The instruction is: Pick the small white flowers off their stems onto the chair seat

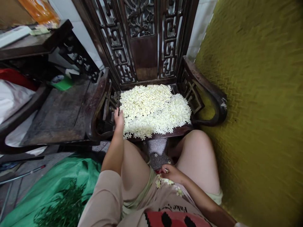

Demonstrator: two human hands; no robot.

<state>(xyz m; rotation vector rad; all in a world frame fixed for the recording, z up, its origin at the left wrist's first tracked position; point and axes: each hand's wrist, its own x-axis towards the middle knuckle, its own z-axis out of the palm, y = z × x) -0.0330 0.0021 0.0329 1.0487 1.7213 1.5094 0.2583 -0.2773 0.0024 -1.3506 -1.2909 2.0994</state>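
A broad heap of small white and pale yellow flowers (pixel 146 102) covers the seat of a carved dark wooden chair (pixel 145 58). My left hand (pixel 119 118) is at the heap's left edge, thumb and fingers apart; nothing shows in it, and part of the fingers is hard to make out. My right hand (pixel 171 174) rests over my lap, its fingers curled around a small flower (pixel 167 170) that partly shows. Several loose flowers (pixel 179 191) lie on my shirt and beside that hand.
A second dark wooden chair (pixel 54 113) stands left with a green container (pixel 62 82) on it. Green cloth or sacking (pixel 78 167) with leafy stems (pixel 62 201) lies lower left. A mottled yellow-green surface (pixel 255 110) rises close on the right.
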